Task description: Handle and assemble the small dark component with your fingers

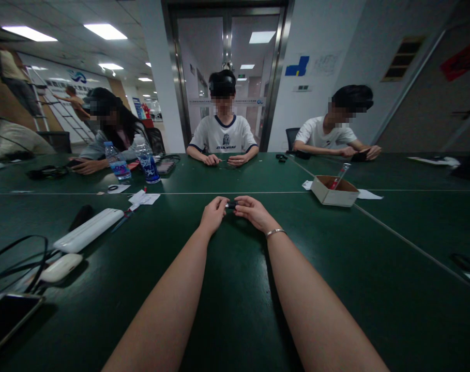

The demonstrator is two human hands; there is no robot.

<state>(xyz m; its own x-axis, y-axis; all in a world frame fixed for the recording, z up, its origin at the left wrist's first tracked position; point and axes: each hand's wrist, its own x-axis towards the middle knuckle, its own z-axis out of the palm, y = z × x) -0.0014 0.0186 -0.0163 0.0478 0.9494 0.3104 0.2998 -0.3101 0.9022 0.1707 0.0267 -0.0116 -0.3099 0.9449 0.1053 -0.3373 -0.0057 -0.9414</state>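
Observation:
A small black cylindrical item with a pale, shiny band [231, 205] is held level between my two hands over the green table [235, 279]. The fingertips of my left hand [213, 214] pinch its left end. On its right end, my right hand [253, 212] closes with thumb and fingers; a silver bracelet [276, 232] circles that wrist. Fingers hide both ends, so its exact kind cannot be made out. Both forearms reach forward across the tabletop.
To the left lie a white power strip [89, 230], a white rounded device [62, 267], cables and a phone [12, 315]. Two bottles [146, 160] stand farther back. A small open box [334, 194] holds a clear tube at right. Several people sit around the table.

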